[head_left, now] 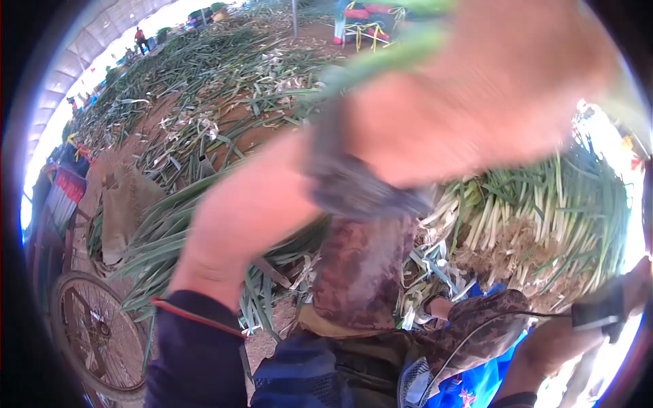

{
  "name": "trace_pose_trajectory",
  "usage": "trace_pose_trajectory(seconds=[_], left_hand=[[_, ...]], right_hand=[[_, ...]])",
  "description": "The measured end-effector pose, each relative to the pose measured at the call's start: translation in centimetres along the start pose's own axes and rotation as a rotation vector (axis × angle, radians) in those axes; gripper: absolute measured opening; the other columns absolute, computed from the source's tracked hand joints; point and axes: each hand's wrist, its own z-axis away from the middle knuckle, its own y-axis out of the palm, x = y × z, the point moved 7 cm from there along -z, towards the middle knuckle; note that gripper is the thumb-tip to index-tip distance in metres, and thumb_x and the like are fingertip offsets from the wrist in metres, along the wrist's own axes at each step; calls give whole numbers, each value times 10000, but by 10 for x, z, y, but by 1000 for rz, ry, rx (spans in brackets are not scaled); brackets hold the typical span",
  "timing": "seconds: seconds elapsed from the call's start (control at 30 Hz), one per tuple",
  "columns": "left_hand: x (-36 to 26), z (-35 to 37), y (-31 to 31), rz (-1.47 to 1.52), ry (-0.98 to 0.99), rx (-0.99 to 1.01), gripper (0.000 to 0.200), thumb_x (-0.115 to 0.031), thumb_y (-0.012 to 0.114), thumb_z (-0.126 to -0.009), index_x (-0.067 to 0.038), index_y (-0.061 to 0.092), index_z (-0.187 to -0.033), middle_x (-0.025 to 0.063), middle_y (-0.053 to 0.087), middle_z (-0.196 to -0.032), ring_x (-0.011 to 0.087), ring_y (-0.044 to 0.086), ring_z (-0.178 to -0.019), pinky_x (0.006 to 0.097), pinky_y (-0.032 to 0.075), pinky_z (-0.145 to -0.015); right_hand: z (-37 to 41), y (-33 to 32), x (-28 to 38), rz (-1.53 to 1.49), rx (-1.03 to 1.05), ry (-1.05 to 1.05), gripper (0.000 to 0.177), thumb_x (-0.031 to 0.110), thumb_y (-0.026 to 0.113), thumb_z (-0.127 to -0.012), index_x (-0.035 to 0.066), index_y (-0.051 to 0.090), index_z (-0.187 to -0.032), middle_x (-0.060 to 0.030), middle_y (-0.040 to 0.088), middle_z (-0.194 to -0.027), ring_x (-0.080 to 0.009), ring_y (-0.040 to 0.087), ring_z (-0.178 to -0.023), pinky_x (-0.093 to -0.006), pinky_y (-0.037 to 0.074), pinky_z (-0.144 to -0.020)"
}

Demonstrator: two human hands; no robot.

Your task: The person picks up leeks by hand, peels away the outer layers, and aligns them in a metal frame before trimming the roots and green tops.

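My left hand [469,88], smeared by motion, fills the upper right close to the camera, with a dark strap [367,187] round the wrist. Blurred green onion leaves [394,58] run along its upper edge; its fingers are too smeared to show, and I cannot tell whether it grips them. At the far right edge, my right hand [637,282] shows only in part, beyond a black band [598,314] with a cable; its fingers are hidden. Between the two arms lies a row of green onions [530,211] with white stems and brown roots.
Loose green leaves [204,75] cover the ground ahead. More long onion leaves [156,238] lie at left, beside a spoked wheel [98,333] and a brown sack [126,204]. Blue plastic [483,384] is below my camouflage-clad leg [360,272]. A person [141,39] stands far back.
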Motion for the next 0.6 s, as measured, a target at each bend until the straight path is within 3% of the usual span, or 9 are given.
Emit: trace_pose_trajectory(seconds=[0.1,0.13,0.2,0.23,0.27,0.3,0.37,0.43,0.6], left_hand=[[64,6,-44,-378,-16,217,292,-126,633,-832,2,513,-1065,63,499,-689,195,475,-531,308,404,-425],[79,12,-59,-502,-21,290,329,-147,624,-902,11,485,-1154,47,496,-714,161,453,-516,256,405,-387],[125,43,-87,-684,-347,546,485,-319,743,-846,-135,477,-1207,18,494,-721,210,502,-713,274,495,-642],[137,64,-99,-765,-275,580,416,-162,693,-760,-105,499,-1123,89,552,-760,271,576,-711,342,506,-617],[149,90,-106,-844,-201,611,392,-5,645,-674,-75,522,-1039,159,611,-799,331,650,-709,410,517,-593],[162,114,-111,-847,-202,616,392,-5,645,-674,-75,522,-1039,159,611,-799,331,650,-709,410,517,-593],[188,168,-95,-695,-305,824,359,-7,632,-713,-19,500,-1047,157,604,-819,322,637,-719,480,516,-611],[201,222,-64,-736,-605,1129,379,-11,645,-705,-18,485,-1049,171,609,-915,331,650,-771,487,524,-649],[226,334,42,-580,-885,1312,417,-45,655,-713,-1,494,-1096,202,611,-949,381,650,-824,503,525,-692]], right_hand=[[-18,-32,-34,-83,17,50,1018,490,801,-724,126,258,-1504,-101,320,-1518,-375,275,-1404,-551,157,-1196],[-16,-57,-61,66,-15,120,892,461,781,-758,95,335,-1439,-105,395,-1427,-344,354,-1334,-511,217,-1167],[0,-121,-126,375,-77,256,658,402,740,-824,33,489,-1307,-114,544,-1245,-283,511,-1193,-431,336,-1107],[11,-152,-155,532,-110,327,556,373,719,-858,2,566,-1242,-119,619,-1154,-252,590,-1123,-391,396,-1077],[26,-186,-176,527,-210,403,546,343,716,-864,-7,565,-1254,-138,627,-1174,-266,594,-1135,-402,404,-1070],[44,-222,-195,522,-311,479,537,313,713,-870,-16,563,-1266,-157,635,-1194,-279,597,-1147,-413,412,-1063],[87,-275,-225,627,-392,677,594,293,722,-859,-47,528,-1306,-184,636,-1215,-284,621,-1110,-409,461,-1019],[127,-305,-249,676,-462,805,618,279,721,-860,-74,505,-1319,-175,635,-1218,-269,644,-1045,-380,509,-963],[215,-401,-313,552,-575,997,475,157,670,-914,-60,515,-1307,-162,635,-1208,-235,675,-1015,-325,567,-863]])
